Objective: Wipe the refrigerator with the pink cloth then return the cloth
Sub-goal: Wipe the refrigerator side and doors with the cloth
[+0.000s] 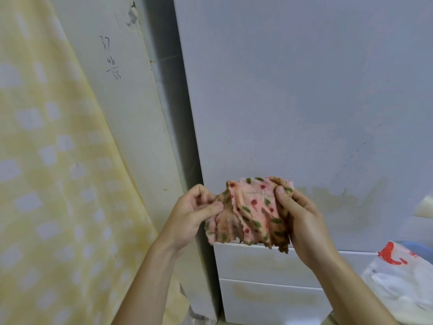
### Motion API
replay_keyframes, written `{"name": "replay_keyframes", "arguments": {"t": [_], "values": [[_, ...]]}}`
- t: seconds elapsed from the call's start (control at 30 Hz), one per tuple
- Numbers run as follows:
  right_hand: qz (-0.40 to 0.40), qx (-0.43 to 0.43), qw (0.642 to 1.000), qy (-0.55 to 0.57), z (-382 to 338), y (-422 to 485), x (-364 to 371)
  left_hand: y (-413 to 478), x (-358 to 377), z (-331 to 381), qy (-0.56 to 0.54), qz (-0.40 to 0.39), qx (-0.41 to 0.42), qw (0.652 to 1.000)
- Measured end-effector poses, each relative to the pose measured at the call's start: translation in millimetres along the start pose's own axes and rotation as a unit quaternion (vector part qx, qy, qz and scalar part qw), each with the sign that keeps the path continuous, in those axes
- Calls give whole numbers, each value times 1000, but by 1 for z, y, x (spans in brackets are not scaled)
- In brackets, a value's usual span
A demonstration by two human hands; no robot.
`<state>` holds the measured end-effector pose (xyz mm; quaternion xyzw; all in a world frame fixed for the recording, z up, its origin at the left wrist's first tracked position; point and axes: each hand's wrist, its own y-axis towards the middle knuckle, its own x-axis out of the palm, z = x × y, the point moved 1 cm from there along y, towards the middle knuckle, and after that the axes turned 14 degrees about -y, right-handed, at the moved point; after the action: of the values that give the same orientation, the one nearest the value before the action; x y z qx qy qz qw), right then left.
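Note:
The pink cloth (251,211), dotted red and green and bunched in folds, hangs in front of the white refrigerator (304,95). My left hand (196,214) pinches its left edge between thumb and fingers. My right hand (302,219) grips its right side, thumb on the front near the top corner. The cloth is held just off the fridge door, above the seam to the lower drawers. Brownish stains mark the door to the right of the cloth.
A yellow checked curtain (46,160) hangs on the left beside a white wall (121,102) with pencilled numbers. A dark gap separates wall and fridge. A white plastic bag (403,285) with red print sits at the lower right.

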<state>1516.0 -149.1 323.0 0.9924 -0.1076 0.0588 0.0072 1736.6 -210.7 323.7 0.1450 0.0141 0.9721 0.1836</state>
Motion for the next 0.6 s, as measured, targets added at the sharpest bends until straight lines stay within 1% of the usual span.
{"name": "replay_keyframes", "arguments": {"t": [0.1, 0.13, 0.23, 0.27, 0.37, 0.43, 0.53, 0.6], "values": [[-37, -2, 999, 8, -4, 1, 4, 0, 9, 0, -46, -18, -39, 998], [-42, -6, 999, 0, -3, 0, 7, 1, 13, -1, -39, -22, -55, 997], [-66, -32, 996, -59, -3, -2, 13, 3, 24, 3, 64, -34, -60, 996], [-72, -46, 993, -81, -4, -3, 13, 3, 26, 3, 73, -42, -60, 995], [-74, -72, 987, -124, -5, -1, 7, 2, 22, 4, 14, -58, -58, 997], [-76, -100, 980, -158, -6, 0, 1, 1, 20, 9, 25, -66, -38, 997], [-64, -149, 964, -212, -4, -1, -3, 4, 21, 13, 153, -32, 28, 987], [-29, -172, 954, -242, -6, -6, 2, 6, 25, 15, 208, 1, 72, 975]]}}
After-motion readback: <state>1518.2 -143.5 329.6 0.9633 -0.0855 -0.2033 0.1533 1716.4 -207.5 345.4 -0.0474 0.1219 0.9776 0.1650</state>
